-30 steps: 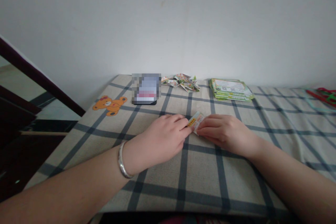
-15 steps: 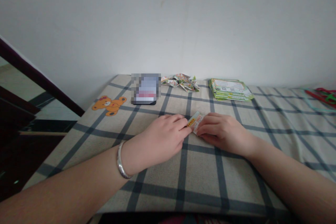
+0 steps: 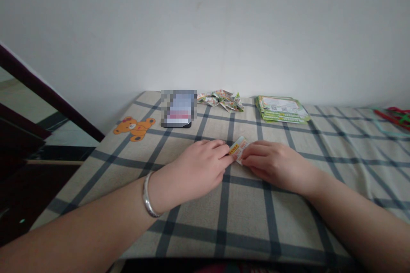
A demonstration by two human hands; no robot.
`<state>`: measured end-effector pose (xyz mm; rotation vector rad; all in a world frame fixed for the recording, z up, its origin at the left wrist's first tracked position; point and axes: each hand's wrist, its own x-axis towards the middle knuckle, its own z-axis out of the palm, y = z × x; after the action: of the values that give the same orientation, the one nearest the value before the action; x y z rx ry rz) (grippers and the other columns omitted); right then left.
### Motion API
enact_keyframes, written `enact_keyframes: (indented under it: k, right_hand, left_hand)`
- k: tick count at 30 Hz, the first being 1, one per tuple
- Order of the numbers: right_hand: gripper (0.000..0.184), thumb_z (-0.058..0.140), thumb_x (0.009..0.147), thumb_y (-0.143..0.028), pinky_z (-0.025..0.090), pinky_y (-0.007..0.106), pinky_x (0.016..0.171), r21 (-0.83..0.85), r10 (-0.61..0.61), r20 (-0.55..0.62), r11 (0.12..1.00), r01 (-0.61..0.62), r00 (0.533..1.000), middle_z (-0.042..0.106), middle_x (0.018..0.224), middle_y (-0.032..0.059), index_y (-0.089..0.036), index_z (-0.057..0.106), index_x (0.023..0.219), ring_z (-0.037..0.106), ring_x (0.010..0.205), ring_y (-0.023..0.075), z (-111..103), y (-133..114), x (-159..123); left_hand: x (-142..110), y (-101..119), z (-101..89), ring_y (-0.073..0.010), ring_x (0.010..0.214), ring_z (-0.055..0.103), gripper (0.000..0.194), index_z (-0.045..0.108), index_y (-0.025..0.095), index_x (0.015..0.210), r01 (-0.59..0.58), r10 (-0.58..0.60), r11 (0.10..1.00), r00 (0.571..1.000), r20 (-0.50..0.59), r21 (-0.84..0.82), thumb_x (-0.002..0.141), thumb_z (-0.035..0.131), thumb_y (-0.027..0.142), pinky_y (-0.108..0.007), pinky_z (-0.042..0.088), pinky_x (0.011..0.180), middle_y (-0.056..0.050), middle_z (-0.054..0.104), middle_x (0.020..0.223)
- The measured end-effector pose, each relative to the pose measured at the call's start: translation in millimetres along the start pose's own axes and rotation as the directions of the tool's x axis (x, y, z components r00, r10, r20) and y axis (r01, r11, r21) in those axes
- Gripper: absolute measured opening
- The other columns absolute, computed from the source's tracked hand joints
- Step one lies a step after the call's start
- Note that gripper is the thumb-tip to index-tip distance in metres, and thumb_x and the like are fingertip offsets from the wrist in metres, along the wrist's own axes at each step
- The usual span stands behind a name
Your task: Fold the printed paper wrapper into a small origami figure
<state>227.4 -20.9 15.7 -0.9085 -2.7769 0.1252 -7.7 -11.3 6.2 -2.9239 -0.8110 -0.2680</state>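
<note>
A small folded paper slip (image 3: 238,148), white with orange print, lies on the checked tablecloth (image 3: 243,204) between my two hands. My left hand (image 3: 195,170), with a silver bangle on the wrist, rests curled on the cloth, its fingertips pressing the slip's left end. My right hand (image 3: 275,162) lies with fingers together, pinning the slip's right end. Most of the slip is hidden under the fingers.
At the back by the white wall lie a dark phone (image 3: 178,108), a heap of small folded paper pieces (image 3: 221,99) and a stack of green printed sheets (image 3: 280,109). A bear print (image 3: 134,127) marks the cloth's left. Red and green items (image 3: 397,116) sit far right.
</note>
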Motion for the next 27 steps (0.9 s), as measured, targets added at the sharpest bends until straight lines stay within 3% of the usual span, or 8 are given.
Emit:
enact_keyframes:
  k: [12,21,27]
  right_hand:
    - [0.022,0.054,0.087,-0.010,0.053,0.030,0.081,-0.001,0.079,-0.030,0.997,-0.079,0.996,0.069,0.100,0.0079,-0.019,0.073,0.094,0.065,0.091,0.0182,-4.7,5.6,-5.1]
    - [0.021,0.059,0.084,-0.009,0.054,0.031,0.077,-0.111,0.145,-0.026,0.983,-0.147,0.989,0.070,0.102,0.0071,-0.021,0.073,0.094,0.066,0.089,0.0192,-9.5,6.2,-7.6]
    - [0.018,0.061,0.083,-0.013,0.052,0.031,0.068,-0.275,0.208,-0.039,0.938,-0.211,0.977,0.071,0.103,0.0050,-0.022,0.073,0.093,0.067,0.083,0.0208,-8.0,7.9,-8.9]
  left_hand:
    - [-1.0,2.0,0.6,-0.0251,0.116,0.052,0.032,0.056,0.019,0.122,0.012,-0.012,1.000,1.000,-0.005,-0.012,0.091,0.049,0.021,-0.044,0.046,0.099,-0.007,0.058,0.122]
    - [-0.7,1.6,0.5,-0.0243,0.113,0.054,0.036,0.056,0.020,0.125,0.013,-0.013,1.000,0.999,-0.031,-0.020,0.089,0.051,0.019,-0.043,0.047,0.096,-0.007,0.059,0.121]
    - [-1.1,0.6,1.7,-0.0245,0.114,0.053,0.038,0.055,0.020,0.127,0.009,-0.009,1.000,0.999,-0.039,-0.019,0.089,0.051,0.020,-0.043,0.047,0.097,-0.007,0.059,0.122]
